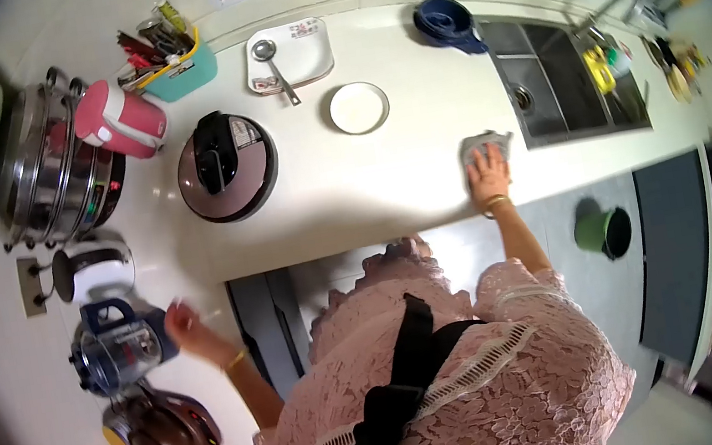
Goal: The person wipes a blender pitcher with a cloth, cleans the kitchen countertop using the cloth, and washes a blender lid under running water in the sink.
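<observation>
My right hand [489, 175] presses down on a grey cleaning cloth [496, 143] and grips it against the white counter [386, 176], close to the sink's near left corner. Part of the cloth is hidden beneath the fingers. On the other side, my left hand [191, 330] is raised beside the blender jug [121, 345]; motion smears its fingers, so their pose is unclear. A pinkish pressure cooker lid [226, 187] and a small white plate [359, 109] lie on the counter between the two hands.
A ladle [273, 69] rests on a square dish [308, 55] at the back. Nearby stand a teal utensil box [183, 78], a pink kettle [120, 120] and blue bowls [443, 19]. The sink [526, 68] is at right; a green bin [592, 233] stands on the floor.
</observation>
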Demonstrator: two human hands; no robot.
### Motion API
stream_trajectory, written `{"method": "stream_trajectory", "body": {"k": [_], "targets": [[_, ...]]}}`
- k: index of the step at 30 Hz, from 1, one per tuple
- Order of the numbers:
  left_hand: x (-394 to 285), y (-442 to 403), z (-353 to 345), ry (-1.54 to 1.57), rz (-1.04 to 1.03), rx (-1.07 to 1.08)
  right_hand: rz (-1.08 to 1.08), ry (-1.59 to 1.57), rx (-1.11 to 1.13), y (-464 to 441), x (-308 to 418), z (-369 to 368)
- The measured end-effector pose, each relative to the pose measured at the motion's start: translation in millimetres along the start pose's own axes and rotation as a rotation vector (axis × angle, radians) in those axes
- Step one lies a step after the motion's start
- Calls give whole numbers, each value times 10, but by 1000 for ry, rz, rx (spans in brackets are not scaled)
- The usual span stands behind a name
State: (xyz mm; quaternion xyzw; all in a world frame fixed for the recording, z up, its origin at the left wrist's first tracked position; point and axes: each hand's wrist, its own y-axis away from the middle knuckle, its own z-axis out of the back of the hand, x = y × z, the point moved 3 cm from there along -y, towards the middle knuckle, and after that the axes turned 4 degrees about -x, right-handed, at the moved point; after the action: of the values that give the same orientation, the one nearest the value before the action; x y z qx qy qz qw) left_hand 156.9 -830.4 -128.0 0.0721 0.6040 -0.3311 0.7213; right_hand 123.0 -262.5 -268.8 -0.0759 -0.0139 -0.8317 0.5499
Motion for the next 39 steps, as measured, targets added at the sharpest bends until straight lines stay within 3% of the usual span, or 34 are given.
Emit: {"method": "stream_trajectory", "body": {"k": [2,4,6,7,10,13,16,23,25,29,31,32,34,39], "targets": [[-374,402,-698,-157,-103,176,140,46,-208,-511,-611,-163],[-675,747,-1294,-134,11,407,-45,59,-180,-924,-888,22],[-638,1027,-1793,-8,-56,543,-189,-35,-241,-1151,-891,272],[-757,1150,-1978,-111,-117,583,-149,-56,-318,-1191,-833,354],[-851,1380,-2499,-235,-438,652,264,-329,-438,-1099,-449,439],[-1049,1502,-2929,-182,-537,679,601,-586,-198,-699,102,210],[-1094,1569,-3327,-456,-599,746,890,-424,179,-220,661,189],[-1106,1544,-3738,-573,-599,780,959,-434,286,-757,1098,113],[-1028,1426,-3706,-380,-543,683,936,-361,266,-1080,1193,13],[-814,1129,-3518,-302,-437,614,962,-341,257,-1732,1443,-155],[-698,1001,-3410,-324,41,551,977,-344,251,-2039,1589,-182],[-658,940,-3404,-329,51,535,967,-345,246,-2167,1648,-191],[-464,865,-3392,-190,304,440,997,-373,247,-2344,1770,-233],[-112,607,-3642,55,517,321,1024,-335,302,-2601,2016,-295]]}}
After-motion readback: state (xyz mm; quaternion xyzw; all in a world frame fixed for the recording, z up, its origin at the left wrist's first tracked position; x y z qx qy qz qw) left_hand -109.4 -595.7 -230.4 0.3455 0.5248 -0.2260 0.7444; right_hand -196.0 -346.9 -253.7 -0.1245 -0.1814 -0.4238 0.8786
